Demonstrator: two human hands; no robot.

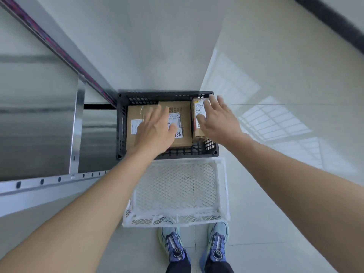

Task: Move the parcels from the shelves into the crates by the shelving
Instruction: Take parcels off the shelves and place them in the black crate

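Note:
A black lattice crate (121,125) stands on the floor by the shelving and holds three cardboard parcels. A wide parcel (133,123) lies at its left, one with a white label marked 186 (182,119) in the middle, and a narrow parcel (198,113) stands at the right wall. My left hand (157,129) hovers with spread fingers over the left and middle parcels. With fingers straight, my right hand (218,117) is over the narrow parcel. Neither hand holds anything. A white lattice crate (223,186) sits nearer to me with nothing in it.
The metal shelving (39,125) runs along the left, its slotted front rail (49,181) close to my left forearm. My two feet in blue shoes (175,247) stand just behind the white crate. Tiled floor spreads to the right.

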